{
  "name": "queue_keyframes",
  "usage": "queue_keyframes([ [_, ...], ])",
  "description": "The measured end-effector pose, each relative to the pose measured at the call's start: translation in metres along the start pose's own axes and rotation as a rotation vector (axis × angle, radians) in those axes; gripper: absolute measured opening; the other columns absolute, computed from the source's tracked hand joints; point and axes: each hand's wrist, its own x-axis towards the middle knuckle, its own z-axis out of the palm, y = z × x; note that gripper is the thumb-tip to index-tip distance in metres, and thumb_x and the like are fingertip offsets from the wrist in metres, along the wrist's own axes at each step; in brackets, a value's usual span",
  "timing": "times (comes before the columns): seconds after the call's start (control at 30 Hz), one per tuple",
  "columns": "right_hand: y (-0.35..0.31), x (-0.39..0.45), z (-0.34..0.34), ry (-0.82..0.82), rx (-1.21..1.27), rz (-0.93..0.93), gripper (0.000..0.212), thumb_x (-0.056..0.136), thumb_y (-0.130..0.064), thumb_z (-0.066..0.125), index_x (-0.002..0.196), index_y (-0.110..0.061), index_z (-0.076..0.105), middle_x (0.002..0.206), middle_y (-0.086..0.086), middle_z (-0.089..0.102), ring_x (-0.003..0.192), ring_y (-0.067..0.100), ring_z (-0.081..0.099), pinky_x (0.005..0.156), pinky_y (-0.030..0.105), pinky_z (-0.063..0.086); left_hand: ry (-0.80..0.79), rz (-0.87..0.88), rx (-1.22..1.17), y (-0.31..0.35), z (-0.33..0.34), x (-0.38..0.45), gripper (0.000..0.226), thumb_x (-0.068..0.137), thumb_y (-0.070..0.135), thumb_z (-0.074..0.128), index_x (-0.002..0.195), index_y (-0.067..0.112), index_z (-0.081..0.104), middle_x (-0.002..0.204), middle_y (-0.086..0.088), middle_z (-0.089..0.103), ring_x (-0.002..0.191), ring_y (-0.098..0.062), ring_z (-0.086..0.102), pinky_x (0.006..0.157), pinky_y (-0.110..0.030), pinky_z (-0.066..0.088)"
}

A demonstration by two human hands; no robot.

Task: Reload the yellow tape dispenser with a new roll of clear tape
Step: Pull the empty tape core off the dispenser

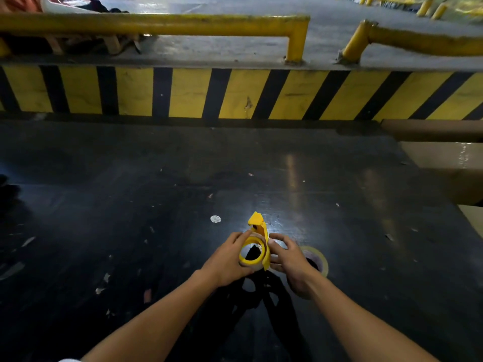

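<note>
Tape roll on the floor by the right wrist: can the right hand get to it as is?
Probably yes. The tape roll lies right beside the right hand with nothing over it, but that hand and the left hand both hold the yellow dispenser, so it must let go first.

A dark, glossy work surface (130, 192) fills the near ground, scuffed and dotted with pale scraps and one round white fleck (215, 218). Light glares off it in streaks at centre right. Along its far edge runs a barrier striped yellow and black (235, 94). Beyond that, a grey concrete floor (209, 45) carries yellow pipe guard rails (156, 26), one left, one right. At the right edge sit brown cardboard boxes (444, 152).
</note>
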Motion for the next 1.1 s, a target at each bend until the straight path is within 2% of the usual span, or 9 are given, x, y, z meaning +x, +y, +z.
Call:
queue_keyframes([
  [0.07, -0.008, -0.003, 0.001, -0.011, -0.006, -0.033, 0.023, 0.096, -0.035, 0.061, 0.119, -0.032, 0.061, 0.105, 0.01, 0.079, 0.089, 0.023, 0.077, 0.063, 0.024, 0.058, 0.017, 0.016, 0.024, 0.003, -0.008, 0.001, 0.102, 0.076, 0.06, 0.075, 0.159, 0.029, 0.024, 0.152, 0.006, 0.038, 0.129, -0.019, 0.054, 0.104, -0.037, 0.05],
  [0.17, -0.016, -0.008, 0.003, -0.037, 0.024, -0.073, 0.035, 0.089, -0.041, 0.069, 0.121, -0.033, 0.061, 0.107, 0.009, 0.078, 0.096, 0.027, 0.076, 0.071, 0.03, 0.059, 0.039, 0.055, 0.035, 0.009, -0.017, -0.001, 0.107, 0.071, 0.069, 0.068, 0.159, 0.027, 0.023, 0.152, 0.006, 0.038, 0.129, -0.017, 0.053, 0.102, -0.029, 0.048],
  [0.27, -0.02, -0.011, 0.003, -0.036, 0.062, -0.101, 0.036, 0.089, -0.034, 0.071, 0.123, -0.029, 0.06, 0.107, 0.012, 0.077, 0.096, 0.031, 0.075, 0.074, 0.036, 0.059, 0.049, 0.093, 0.063, 0.012, -0.023, -0.002, 0.102, 0.077, 0.059, 0.075, 0.16, 0.027, 0.023, 0.154, 0.005, 0.036, 0.13, -0.017, 0.052, 0.1, -0.025, 0.044],
  [0.4, -0.021, -0.014, 0.002, -0.015, 0.119, -0.118, 0.032, 0.089, -0.025, 0.069, 0.12, -0.025, 0.062, 0.106, 0.019, 0.076, 0.091, 0.035, 0.075, 0.075, 0.041, 0.06, 0.056, 0.104, 0.104, 0.012, -0.029, -0.005, 0.103, 0.08, 0.039, 0.082, 0.161, 0.025, 0.02, 0.156, 0.003, 0.033, 0.135, -0.019, 0.048, 0.105, -0.028, 0.043],
  [0.57, -0.017, -0.02, -0.004, -0.021, 0.218, -0.114, 0.03, 0.086, -0.023, 0.071, 0.116, -0.024, 0.069, 0.096, 0.006, 0.079, 0.096, 0.034, 0.075, 0.077, 0.037, 0.059, 0.058, 0.086, 0.065, 0.008, -0.034, -0.009, 0.104, 0.079, 0.039, 0.083, 0.16, 0.026, 0.02, 0.157, 0.004, 0.034, 0.137, -0.019, 0.045, 0.103, -0.026, 0.038],
  [0.73, -0.012, -0.021, -0.006, -0.005, 0.216, -0.14, 0.03, 0.088, -0.022, 0.071, 0.118, -0.02, 0.069, 0.108, 0.013, 0.076, 0.099, 0.034, 0.075, 0.084, 0.044, 0.059, 0.054, 0.102, 0.06, 0.011, -0.032, -0.014, 0.105, 0.077, 0.04, 0.084, 0.16, 0.028, 0.021, 0.155, 0.005, 0.035, 0.137, -0.018, 0.046, 0.107, -0.031, 0.043],
  [0.87, -0.008, -0.019, -0.007, 0.059, 0.149, -0.165, 0.033, 0.088, -0.021, 0.072, 0.12, -0.017, 0.067, 0.11, 0.018, 0.075, 0.099, 0.036, 0.074, 0.094, 0.051, 0.057, 0.059, 0.127, 0.067, 0.014, -0.032, -0.017, 0.105, 0.077, 0.039, 0.085, 0.16, 0.031, 0.02, 0.154, 0.005, 0.036, 0.134, -0.019, 0.048, 0.106, -0.034, 0.045],
  [1.0, -0.002, -0.013, -0.01, 0.189, 0.123, -0.188, 0.034, 0.088, -0.014, 0.072, 0.121, -0.012, 0.065, 0.11, 0.028, 0.072, 0.099, 0.043, 0.07, 0.088, 0.051, 0.055, 0.059, 0.111, 0.053, 0.011, -0.033, -0.021, 0.108, 0.075, 0.048, 0.082, 0.16, 0.03, 0.019, 0.154, 0.008, 0.035, 0.133, -0.018, 0.048, 0.106, -0.035, 0.047],
  [1.1, -0.003, -0.013, -0.017, 0.254, 0.14, -0.193, 0.035, 0.088, -0.011, 0.071, 0.121, -0.01, 0.064, 0.11, 0.031, 0.07, 0.093, 0.041, 0.07, 0.081, 0.048, 0.057, 0.066, 0.007, 0.053, 0.005, -0.035, -0.028, 0.115, 0.064, 0.07, 0.068, 0.161, 0.029, 0.019, 0.155, 0.008, 0.033, 0.133, -0.019, 0.048, 0.103, -0.034, 0.048],
])
